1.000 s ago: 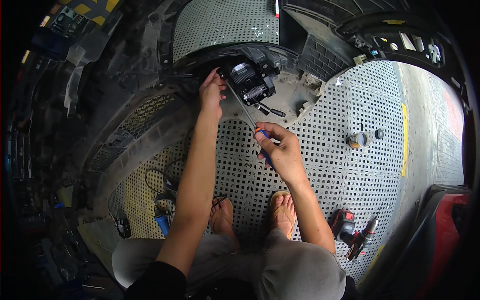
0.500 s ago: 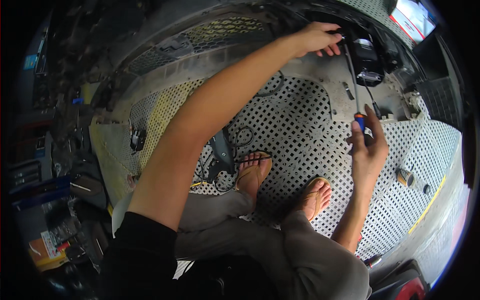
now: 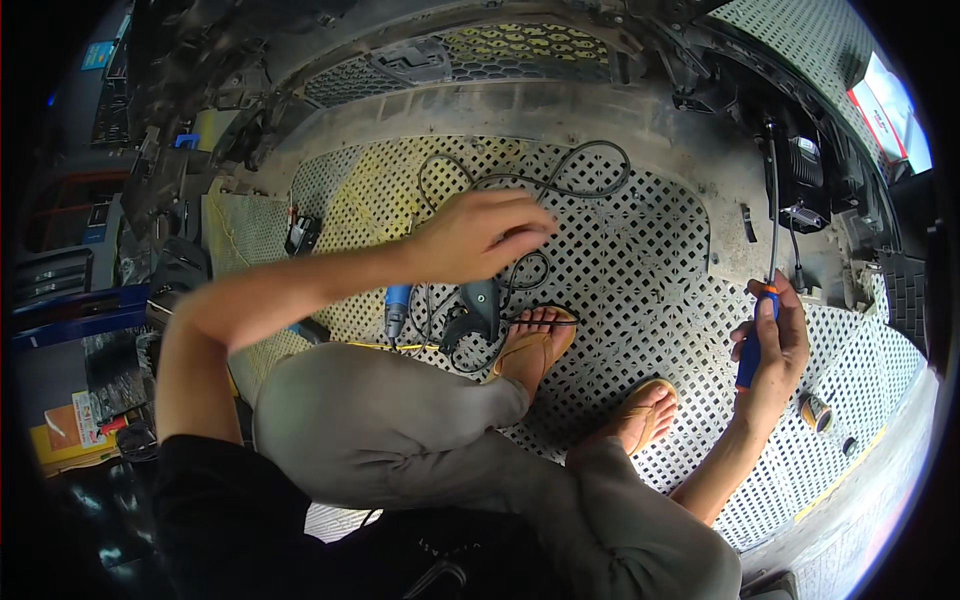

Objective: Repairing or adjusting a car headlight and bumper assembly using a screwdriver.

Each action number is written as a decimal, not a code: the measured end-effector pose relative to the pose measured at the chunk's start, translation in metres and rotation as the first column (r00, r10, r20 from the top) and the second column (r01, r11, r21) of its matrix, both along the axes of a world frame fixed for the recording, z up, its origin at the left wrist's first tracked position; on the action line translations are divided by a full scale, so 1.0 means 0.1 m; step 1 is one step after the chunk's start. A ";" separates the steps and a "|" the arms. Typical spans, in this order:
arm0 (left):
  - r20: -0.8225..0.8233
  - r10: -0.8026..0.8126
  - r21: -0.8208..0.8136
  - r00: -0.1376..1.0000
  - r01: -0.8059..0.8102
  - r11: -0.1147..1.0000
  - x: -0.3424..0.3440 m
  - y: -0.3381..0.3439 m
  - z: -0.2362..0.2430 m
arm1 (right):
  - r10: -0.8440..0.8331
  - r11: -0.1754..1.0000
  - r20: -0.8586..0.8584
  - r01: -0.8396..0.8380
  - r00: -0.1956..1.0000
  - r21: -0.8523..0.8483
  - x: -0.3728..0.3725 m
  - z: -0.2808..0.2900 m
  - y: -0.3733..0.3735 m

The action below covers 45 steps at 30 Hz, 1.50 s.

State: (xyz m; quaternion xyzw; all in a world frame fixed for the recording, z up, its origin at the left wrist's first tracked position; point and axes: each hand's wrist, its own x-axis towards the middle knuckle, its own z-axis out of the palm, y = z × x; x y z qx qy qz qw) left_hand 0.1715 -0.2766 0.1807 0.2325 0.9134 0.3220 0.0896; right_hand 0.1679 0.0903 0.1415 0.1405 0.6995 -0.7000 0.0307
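Note:
My right hand is closed round the blue handle of a screwdriver with an orange collar and a long metal shaft. The shaft points away from me, its tip beside a black finned unit. This unit sits in the right end of a large car bumper, and a short black cable hangs from it. Away from the screwdriver, above the perforated floor, is my left hand. Its fingers are bent and smeared by motion; whether anything is in them cannot be seen.
A dark corded tool lies by my left foot, a blue-bodied tool beside it. A black cable loops over the perforated floor. At the right stands a small round tin. Parts and packages crowd the left.
My left hand has left the screwdriver's tip and swung left and nearer to me. My right hand now wraps the handle more fully. The view has shifted, so the bumper shows farther right and lower.

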 end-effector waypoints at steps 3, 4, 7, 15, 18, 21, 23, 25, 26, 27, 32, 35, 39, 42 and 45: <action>0.022 0.473 -0.059 0.881 -0.471 0.880 0.53 -0.57 -0.59 | -0.035 0.989 0.039 0.040 0.999 -0.145 -0.06 -0.01 0.10; 0.001 0.599 -0.094 0.801 -0.597 0.797 0.69 -0.78 -0.89 | -0.007 0.974 0.062 0.021 0.998 -0.226 -0.08 -0.06 0.08; -0.099 0.589 -0.235 0.802 -0.594 0.770 0.86 -0.87 -1.59 | -0.037 0.946 0.122 0.074 0.992 -0.315 -0.02 -0.03 0.21; -0.260 0.537 -0.453 0.803 -0.592 0.666 1.02 -1.05 -2.07 | 0.044 0.959 0.138 -0.003 0.989 -0.283 0.00 -0.04 0.03; -0.229 0.553 -0.448 0.801 -0.591 0.670 0.99 -1.03 -2.10 | 0.047 0.954 0.143 -0.002 0.989 -0.300 -0.01 -0.03 0.08; -0.199 0.574 -0.365 0.795 -0.603 0.709 0.94 -0.94 -1.90 | 0.053 0.858 0.166 0.040 0.985 -0.513 -0.04 -0.14 0.20; -0.225 0.605 -0.089 0.764 -0.634 0.768 1.00 -1.07 -1.82 | 0.058 0.829 0.172 0.049 0.983 -0.557 -0.07 -0.12 0.22; -0.366 0.506 -0.165 0.781 -0.589 0.791 1.05 -1.11 -1.74 | 0.072 0.799 0.183 0.053 0.981 -0.599 -0.07 -0.14 0.25; -0.262 0.591 -0.083 0.763 -0.628 0.774 1.08 -1.13 -1.73 | 0.080 0.770 0.175 0.051 0.981 -0.636 -0.07 -0.17 0.26; -0.148 0.662 -0.005 0.735 -0.670 0.743 1.12 -1.15 -1.71 | 0.090 0.739 0.168 0.047 0.982 -0.672 -0.07 -0.20 0.27; -0.033 0.706 -0.031 0.707 -0.707 0.707 1.15 -1.06 -1.67 | 0.129 0.597 0.147 0.041 0.981 -0.801 -0.05 -0.30 0.28; -0.033 0.687 -0.006 0.726 -0.687 0.726 1.10 -0.94 -1.62 | 0.152 0.550 0.138 0.032 0.979 -0.834 -0.06 -0.30 0.27; 0.023 0.732 0.005 0.681 -0.733 0.681 1.03 -0.90 -1.57 | 0.084 0.895 0.143 -0.012 0.986 -0.445 -0.05 -0.20 0.15; 0.095 0.728 0.107 0.679 -0.734 0.670 0.91 -0.81 -1.46 | 0.080 0.988 0.128 -0.062 0.988 -0.142 0.00 -0.08 0.15; 0.203 0.711 0.212 0.674 -0.739 0.640 0.68 -0.67 -1.22 | 0.087 0.996 0.139 -0.085 0.986 -0.018 0.00 -0.03 0.13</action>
